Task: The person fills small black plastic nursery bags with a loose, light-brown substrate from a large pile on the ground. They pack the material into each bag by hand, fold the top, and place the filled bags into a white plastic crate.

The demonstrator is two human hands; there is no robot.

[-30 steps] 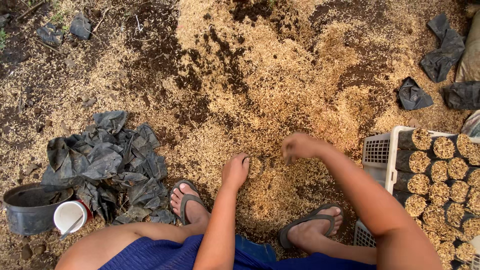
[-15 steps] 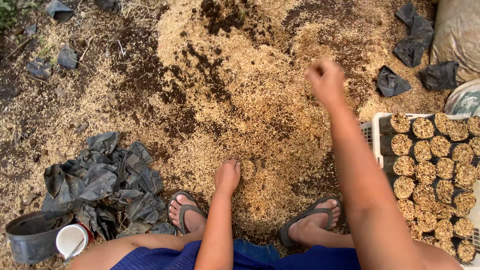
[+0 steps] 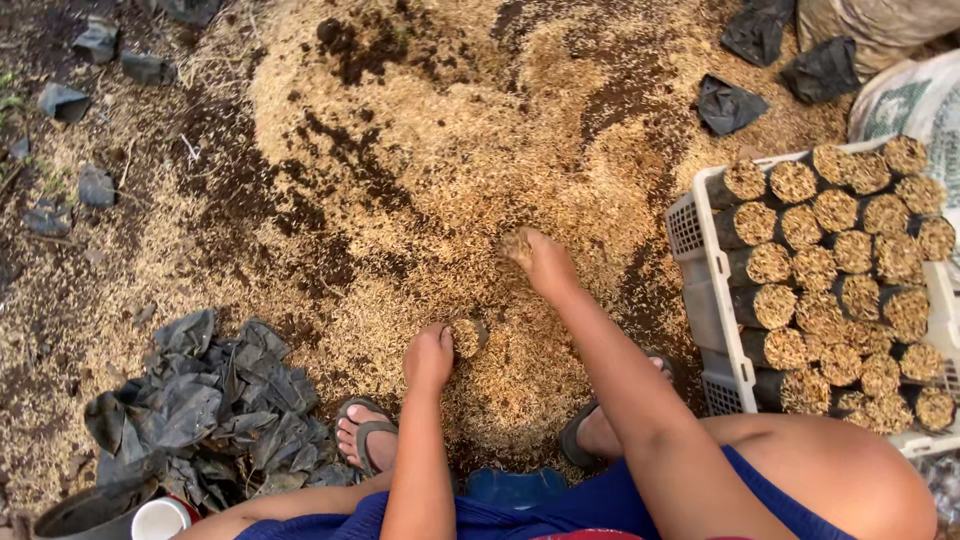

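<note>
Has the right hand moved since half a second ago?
Yes. The right hand has come back down the husk pile toward the left hand.

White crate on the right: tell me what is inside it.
The white crate holds rows of black bags lying packed together, each filled with husk mix. Its floor is covered, and the person's leg hides its near corner.

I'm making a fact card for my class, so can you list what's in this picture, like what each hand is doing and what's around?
place: ground covered with a heap of husks and dark soil
left hand: steadies a small filled bag standing in the husks
right hand: cupped with husks in it, above the heap
crate: white, on the right side, packed with filled black bags
empty bags: crumpled black pile on the left side
feet: in sandals, either side of the heap's near edge
</note>
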